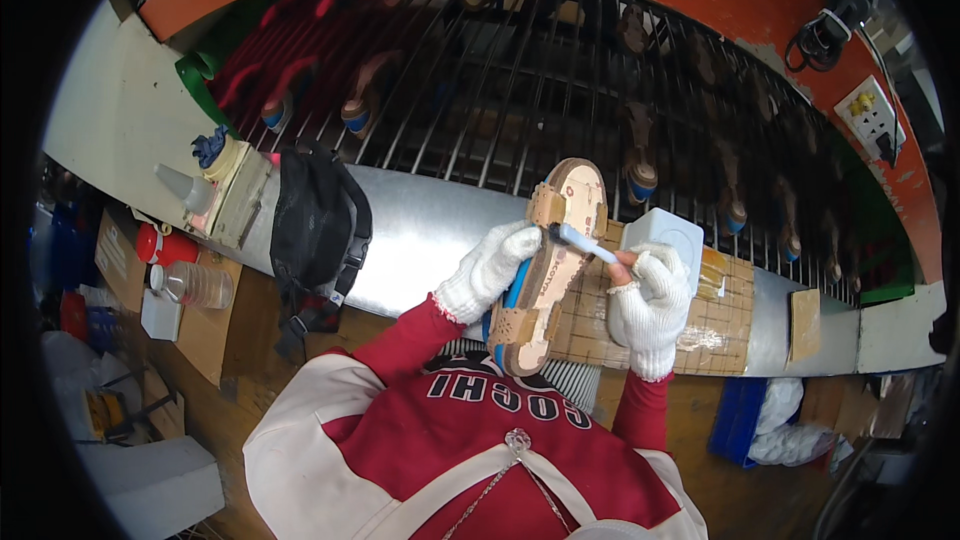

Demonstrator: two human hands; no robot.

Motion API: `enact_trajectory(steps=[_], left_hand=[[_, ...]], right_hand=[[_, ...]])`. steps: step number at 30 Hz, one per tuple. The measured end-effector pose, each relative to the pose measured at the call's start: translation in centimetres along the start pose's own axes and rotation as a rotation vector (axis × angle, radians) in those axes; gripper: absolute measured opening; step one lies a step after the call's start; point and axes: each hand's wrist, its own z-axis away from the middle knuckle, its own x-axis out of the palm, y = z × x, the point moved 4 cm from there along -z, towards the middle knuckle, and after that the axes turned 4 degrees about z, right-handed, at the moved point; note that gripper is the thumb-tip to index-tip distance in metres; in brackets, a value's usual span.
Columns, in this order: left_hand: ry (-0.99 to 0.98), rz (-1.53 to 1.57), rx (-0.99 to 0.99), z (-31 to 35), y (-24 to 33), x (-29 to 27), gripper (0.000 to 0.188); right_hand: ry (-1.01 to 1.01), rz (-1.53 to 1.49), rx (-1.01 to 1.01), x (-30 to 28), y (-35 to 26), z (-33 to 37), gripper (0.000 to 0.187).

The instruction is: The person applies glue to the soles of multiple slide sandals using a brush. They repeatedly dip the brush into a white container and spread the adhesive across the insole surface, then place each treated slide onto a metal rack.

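One sandal [561, 275], long axis pointing away & slightly R, sat btwn L hand [490, 272], gripping its side, & R hand [652, 308], pinching a brush [588, 244] across it.

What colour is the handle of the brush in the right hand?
The brush handle is pale blue; the head view shows it.

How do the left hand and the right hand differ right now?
The left hand grips the sandal by its left side; the right hand holds a pale-blue brush. The right hand shows bare fingertips; the left hand's look covered. Both wear white knit gloves and maroon sleeves.
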Motion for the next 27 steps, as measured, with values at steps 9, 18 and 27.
enact_trajectory(steps=[9, 18, 27], left_hand=[[0.067, 0.342, -0.065, -2.7, 0.3, 0.9, 0.07], [0.065, 0.257, -0.078, -1.4, -0.2, 1.4, 0.072], [0.078, 0.23, -0.099, -1.4, -0.3, 0.7, 0.079]], right_hand=[[0.054, -0.088, 0.115, -1.2, 0.5, -0.1, 0.015], [0.09, 0.015, 0.042, -0.8, -0.2, -0.4, 0.015], [0.101, 0.006, -0.006, -0.1, -0.1, 0.8, 0.018]])
